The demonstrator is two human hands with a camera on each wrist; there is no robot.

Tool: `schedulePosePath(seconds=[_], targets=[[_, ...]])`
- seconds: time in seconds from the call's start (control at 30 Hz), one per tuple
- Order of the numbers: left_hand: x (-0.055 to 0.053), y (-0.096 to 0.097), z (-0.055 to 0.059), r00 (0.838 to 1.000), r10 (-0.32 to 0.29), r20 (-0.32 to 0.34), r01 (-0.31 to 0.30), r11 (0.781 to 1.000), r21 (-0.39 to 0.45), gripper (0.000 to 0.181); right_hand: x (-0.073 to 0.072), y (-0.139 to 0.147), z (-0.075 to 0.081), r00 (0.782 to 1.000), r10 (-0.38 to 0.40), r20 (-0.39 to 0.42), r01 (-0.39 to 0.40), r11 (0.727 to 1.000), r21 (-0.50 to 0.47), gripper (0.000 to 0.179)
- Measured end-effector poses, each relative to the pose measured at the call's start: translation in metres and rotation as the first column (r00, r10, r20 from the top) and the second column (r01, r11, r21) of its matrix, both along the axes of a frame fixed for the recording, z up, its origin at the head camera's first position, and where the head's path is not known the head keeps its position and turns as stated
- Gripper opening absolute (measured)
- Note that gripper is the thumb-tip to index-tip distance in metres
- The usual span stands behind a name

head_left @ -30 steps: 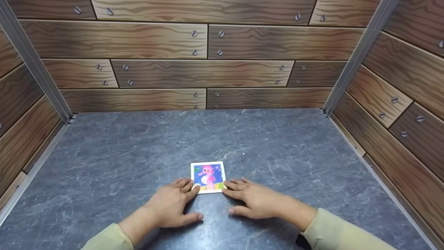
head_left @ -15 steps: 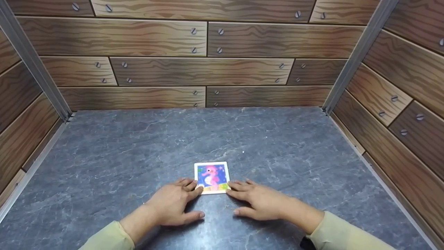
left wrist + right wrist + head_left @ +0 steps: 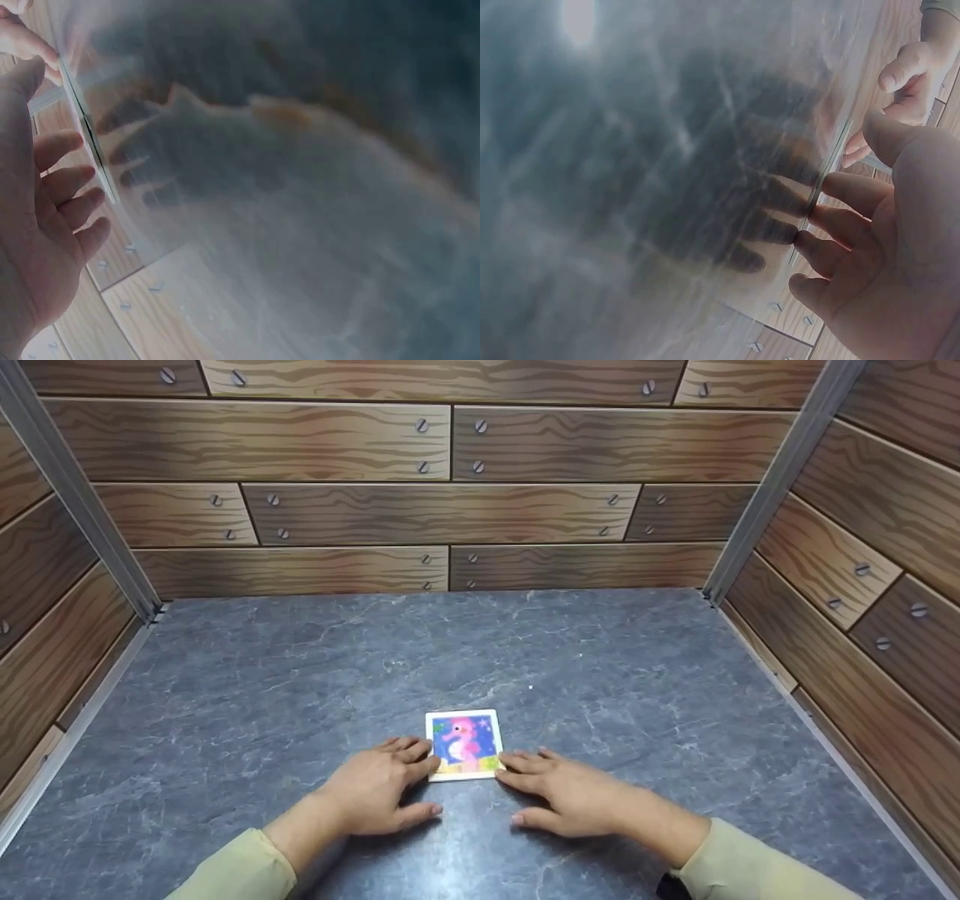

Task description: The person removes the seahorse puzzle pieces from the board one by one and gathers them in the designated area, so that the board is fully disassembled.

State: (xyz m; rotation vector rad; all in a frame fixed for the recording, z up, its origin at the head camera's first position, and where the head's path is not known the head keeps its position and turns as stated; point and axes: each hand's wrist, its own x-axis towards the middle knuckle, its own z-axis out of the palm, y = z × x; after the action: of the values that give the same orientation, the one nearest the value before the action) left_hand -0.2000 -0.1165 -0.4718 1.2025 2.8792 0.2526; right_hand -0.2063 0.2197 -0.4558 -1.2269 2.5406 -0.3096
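Observation:
A flat square picture board [image 3: 465,744] with a white border lies on the table. It shows a pink seahorse on blue, with a yellow strip along the bottom. My left hand [image 3: 379,787] rests palm down at its left edge, fingertips over the lower left corner and thumb spread apart. On the other side, the fingers of my right hand [image 3: 562,796] touch the lower right edge, the thumb again held away. From the left wrist view, the board [image 3: 91,142] appears edge-on as a thin pale strip beyond my fingers; the right wrist view shows my fingertips along that edge.
The grey marbled tabletop [image 3: 300,675] reflects light and the hands. Wood-patterned panels [image 3: 352,514] enclose it at the back and both sides, with metal posts [image 3: 780,480] in the rear corners. A tiny white speck [image 3: 531,687] lies beyond the board.
The picture board has slid a little to the right between my hands. My right hand has shifted right with it, and the left fingertips have followed slightly.

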Motion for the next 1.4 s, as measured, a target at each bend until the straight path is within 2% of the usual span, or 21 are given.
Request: schedulePosePath(seconds=[0.07,0.17,0.3,0.4,0.53,0.63,0.8,1.07,1.17,1.27,1.33,1.4], targets=[[-0.004,0.001,-0.001,1.0,0.007,-0.005,-0.007,1.0,0.02,0.072,0.0,0.001,0.0,1.0,0.004,-0.002,-0.004,1.0,-0.007,0.07],[-0.01,0.002,-0.003,0.998,0.054,-0.012,-0.053,0.995,0.09,0.069,0.0,0.002,0.001,1.0,0.014,-0.007,-0.014,1.0,-0.018,0.07],[-0.023,0.003,-0.004,0.99,0.144,0.001,-0.141,0.964,0.224,0.062,-0.001,0.001,0.001,1.0,0.01,0.006,-0.01,1.0,-0.015,0.071],[-0.033,0.005,-0.005,0.983,0.176,0.046,-0.182,0.943,0.28,0.06,-0.002,0.001,0.002,1.0,0.003,0.021,-0.003,1.0,-0.009,0.071],[-0.045,0.006,-0.005,0.968,0.214,0.133,-0.244,0.926,0.288,0.064,-0.002,0.002,0.003,0.999,-0.002,0.042,0.002,1.0,-0.007,0.071],[-0.05,0.007,-0.007,0.957,0.236,0.171,-0.276,0.923,0.269,0.064,-0.003,0.002,0.003,0.998,-0.004,0.06,0.004,1.0,-0.002,0.072],[-0.053,0.007,-0.009,0.951,0.245,0.188,-0.284,0.933,0.221,0.063,-0.003,0.001,0.003,0.996,-0.004,0.087,0.004,1.0,0.003,0.072],[-0.053,0.009,-0.007,0.929,0.281,0.239,-0.33,0.923,0.199,0.068,-0.008,-0.002,0.009,0.999,-0.016,0.043,0.018,0.999,-0.037,0.067],[-0.053,0.01,-0.007,0.918,0.292,0.267,-0.354,0.908,0.225,0.068,-0.016,-0.008,0.015,1.0,-0.005,-0.02,0.004,0.996,-0.088,0.059],[-0.054,0.011,-0.007,0.901,0.303,0.311,-0.39,0.88,0.273,0.067,-0.03,-0.016,0.02,0.997,0.01,-0.08,-0.024,0.984,-0.175,0.048],[-0.054,0.011,-0.008,0.894,0.304,0.328,-0.405,0.862,0.305,0.067,-0.042,-0.024,0.022,0.996,0.004,-0.089,-0.025,0.973,-0.227,0.041],[-0.055,0.011,-0.009,0.888,0.306,0.342,-0.418,0.847,0.328,0.066,-0.054,-0.034,0.023,0.998,-0.024,-0.062,0.006,0.961,-0.276,0.036]])
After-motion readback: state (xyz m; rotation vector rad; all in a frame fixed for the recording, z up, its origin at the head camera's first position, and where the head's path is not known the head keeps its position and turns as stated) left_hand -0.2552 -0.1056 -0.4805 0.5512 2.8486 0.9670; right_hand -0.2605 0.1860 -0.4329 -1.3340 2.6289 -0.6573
